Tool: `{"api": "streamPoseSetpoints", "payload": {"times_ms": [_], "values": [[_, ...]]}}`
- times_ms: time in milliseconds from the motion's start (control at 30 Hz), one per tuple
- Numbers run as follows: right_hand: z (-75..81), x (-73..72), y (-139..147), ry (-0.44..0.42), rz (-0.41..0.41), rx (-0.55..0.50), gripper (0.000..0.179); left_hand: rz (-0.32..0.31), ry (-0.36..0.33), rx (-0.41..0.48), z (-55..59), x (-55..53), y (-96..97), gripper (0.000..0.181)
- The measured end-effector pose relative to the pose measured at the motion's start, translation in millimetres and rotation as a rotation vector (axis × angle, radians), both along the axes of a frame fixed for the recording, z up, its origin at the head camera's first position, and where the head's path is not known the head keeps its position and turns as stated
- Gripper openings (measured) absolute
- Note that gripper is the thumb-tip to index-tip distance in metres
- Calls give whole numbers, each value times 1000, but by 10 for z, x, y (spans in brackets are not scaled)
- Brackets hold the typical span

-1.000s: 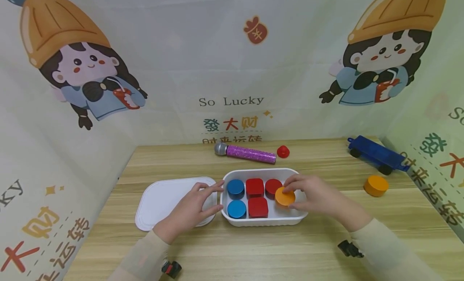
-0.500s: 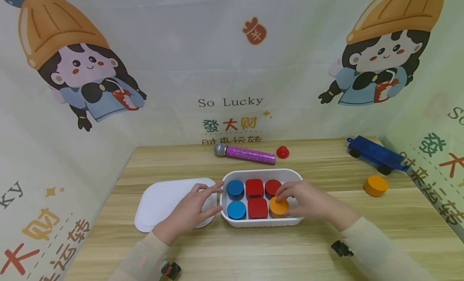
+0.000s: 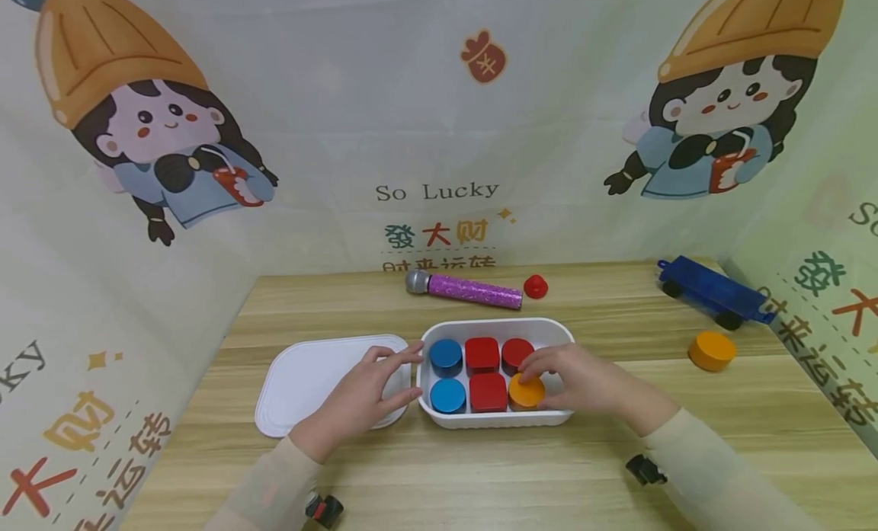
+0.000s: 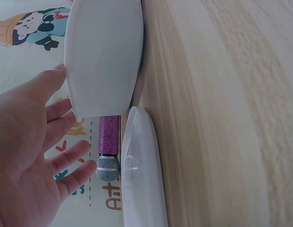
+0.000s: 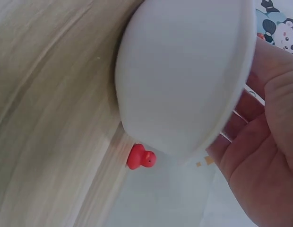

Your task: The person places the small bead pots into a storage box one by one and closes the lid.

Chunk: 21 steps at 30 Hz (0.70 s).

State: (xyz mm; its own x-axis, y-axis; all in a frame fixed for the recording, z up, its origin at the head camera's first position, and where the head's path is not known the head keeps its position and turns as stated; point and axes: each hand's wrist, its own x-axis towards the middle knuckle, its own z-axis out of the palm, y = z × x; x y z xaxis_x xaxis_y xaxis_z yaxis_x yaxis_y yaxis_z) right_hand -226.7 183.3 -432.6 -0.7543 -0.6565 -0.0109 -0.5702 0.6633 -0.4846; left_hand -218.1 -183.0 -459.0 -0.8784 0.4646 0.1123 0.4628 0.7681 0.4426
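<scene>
My right hand (image 3: 586, 379) reaches over the right end of a white box (image 3: 494, 422) and pinches an orange round block (image 3: 527, 391) in its front right corner. In the right wrist view the box's outer wall (image 5: 179, 75) hides the fingertips and the block. Beside the orange block sit two red square blocks (image 3: 488, 392), a red round block (image 3: 517, 354) and two blue round blocks (image 3: 447, 395). My left hand (image 3: 363, 394) stays at the box's left end, fingers spread, fingertips right at the rim. Nothing is held in it, as the left wrist view shows.
A white lid (image 3: 309, 379) lies left of the box, partly under the left hand. Behind the box are a purple glitter microphone (image 3: 473, 289) and a small red toy duck (image 3: 536, 287). A blue toy trailer (image 3: 713, 291) and another orange round block (image 3: 712, 351) stand at the right.
My right hand has moved left and toward me, bringing the orange block down into the box's front right corner beside the red square block. The left hand has stayed put.
</scene>
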Motion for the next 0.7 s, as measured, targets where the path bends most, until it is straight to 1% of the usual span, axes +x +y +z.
{"api": "streamPoseSetpoints", "payload": {"times_ms": [100, 233, 333, 467, 600, 700], "values": [[25, 20, 53, 11, -10, -4, 34, 0, 15, 0, -11, -17, 24, 64], [49, 44, 176, 68, -33, -29, 31, 10, 17, 3, -13, -20, 32, 62], [70, 62, 313, 113, -84, -73, 27, 8, 20, 0, -7, -18, 18, 60], [96, 70, 564, 175, -150, -132, 23, 3, 25, 0, -18, -25, 12, 62], [131, 69, 831, 237, -235, -132, 22, 5, 15, 5, -21, -23, 17, 64], [131, 47, 1032, 310, -266, -135, 23, 5, 14, 2, -19, -21, 24, 63]]}}
